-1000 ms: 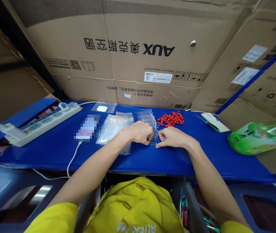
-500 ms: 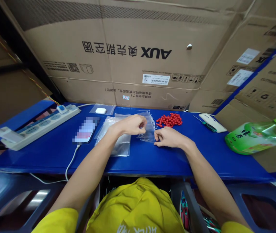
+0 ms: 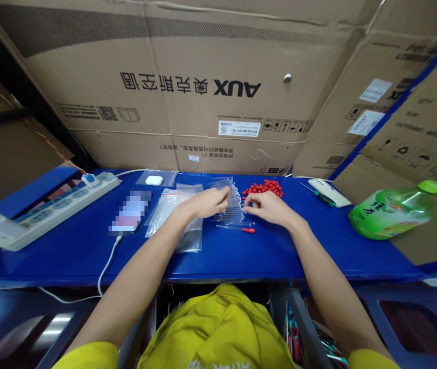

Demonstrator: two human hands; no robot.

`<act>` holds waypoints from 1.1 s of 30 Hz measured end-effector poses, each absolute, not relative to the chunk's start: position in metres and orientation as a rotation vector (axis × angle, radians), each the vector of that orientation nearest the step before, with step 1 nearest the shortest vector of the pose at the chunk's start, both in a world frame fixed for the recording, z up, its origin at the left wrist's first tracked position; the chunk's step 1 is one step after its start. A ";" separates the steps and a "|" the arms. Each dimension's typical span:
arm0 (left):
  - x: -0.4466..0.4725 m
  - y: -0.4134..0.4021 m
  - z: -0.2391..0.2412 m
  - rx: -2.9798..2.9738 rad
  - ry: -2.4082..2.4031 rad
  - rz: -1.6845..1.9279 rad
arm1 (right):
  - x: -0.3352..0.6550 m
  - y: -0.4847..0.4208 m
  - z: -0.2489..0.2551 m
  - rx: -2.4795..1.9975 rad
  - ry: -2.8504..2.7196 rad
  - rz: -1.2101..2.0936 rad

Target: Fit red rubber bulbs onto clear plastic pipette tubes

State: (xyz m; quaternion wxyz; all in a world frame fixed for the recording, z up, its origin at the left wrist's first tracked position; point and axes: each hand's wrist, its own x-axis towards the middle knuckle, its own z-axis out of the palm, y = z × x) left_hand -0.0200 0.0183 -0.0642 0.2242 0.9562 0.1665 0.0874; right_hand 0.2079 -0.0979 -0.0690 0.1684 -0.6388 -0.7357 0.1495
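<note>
A row of thin clear glass dropper tubes [image 3: 234,211] lies side by side on the blue table. My left hand [image 3: 211,202] hovers over their left part with its fingers curled closed; whatever is between the fingertips is too small to make out. At the tubes' right ends is my right hand [image 3: 267,206], thumb and forefinger drawn together, their contents unclear. Just behind it sits a pile of red rubber bulbs [image 3: 268,187], partly covered by the hand. In front of the row lies one dropper with a red bulb [image 3: 248,230] on its right end.
Clear zip bags [image 3: 188,238] lie left of the tubes, beside a phone [image 3: 130,212] on a cable. A power strip [image 3: 55,205] and a white earphone case [image 3: 154,180] are farther left. To the right are a screwdriver [image 3: 325,199], a white phone-like object [image 3: 329,192] and a green bottle [image 3: 393,212].
My right hand has moved back from the front of the tube row towards the red bulbs. The red-bulbed dropper now shows in front of the row. The view has shifted slightly.
</note>
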 end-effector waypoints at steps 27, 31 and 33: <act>-0.006 0.014 -0.076 2.655 0.586 0.642 | 0.215 -0.074 -0.102 -1.594 -1.571 0.207; -0.001 0.013 -0.080 2.504 0.551 0.728 | 0.200 -0.073 -0.103 -1.270 -1.408 0.410; 0.001 0.011 -0.081 2.444 0.517 0.769 | 0.192 -0.074 -0.103 -1.179 -1.348 0.474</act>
